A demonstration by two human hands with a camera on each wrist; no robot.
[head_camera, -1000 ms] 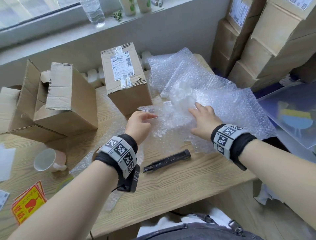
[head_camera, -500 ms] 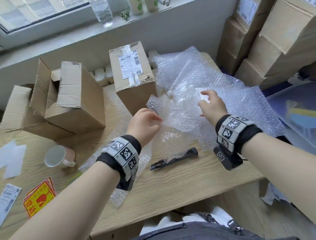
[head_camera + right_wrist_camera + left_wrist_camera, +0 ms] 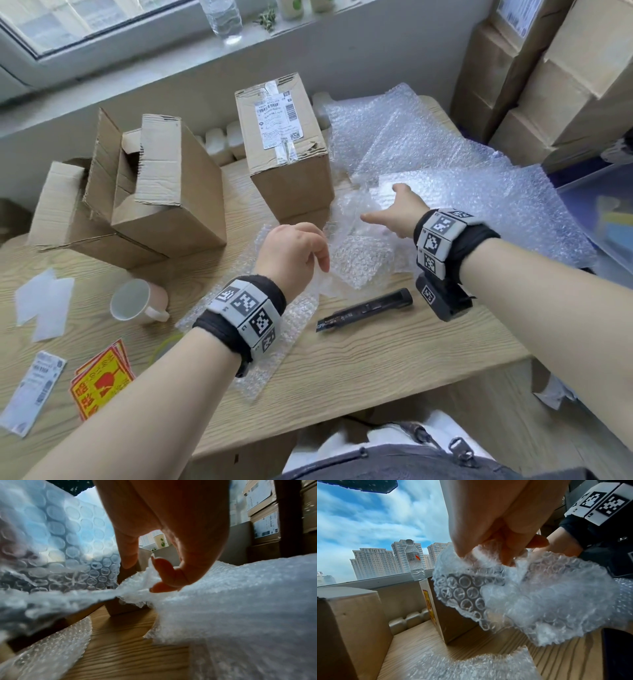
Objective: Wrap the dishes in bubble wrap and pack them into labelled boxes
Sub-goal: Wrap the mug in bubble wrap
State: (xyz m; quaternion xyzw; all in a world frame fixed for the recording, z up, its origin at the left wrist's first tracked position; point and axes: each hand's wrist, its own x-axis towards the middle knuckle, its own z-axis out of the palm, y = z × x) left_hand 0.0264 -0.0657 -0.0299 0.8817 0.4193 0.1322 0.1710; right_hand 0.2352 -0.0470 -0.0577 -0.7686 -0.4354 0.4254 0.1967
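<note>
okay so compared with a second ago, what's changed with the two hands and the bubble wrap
The left hand, then open by the bubble wrap edge, now pinches that edge and has lifted it off the table. The right hand left off pressing flat and reached further away, toward the sealed box. The mug and black cutter lie as before.

Clear bubble wrap, black cutter (red-yellow stickers).

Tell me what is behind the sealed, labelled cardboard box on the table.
Behind the sealed box, against the wall, stands a row of white moulded pieces, with bubble wrap piled beside it. The box hides part of the row, so its full extent cannot be seen.
</note>
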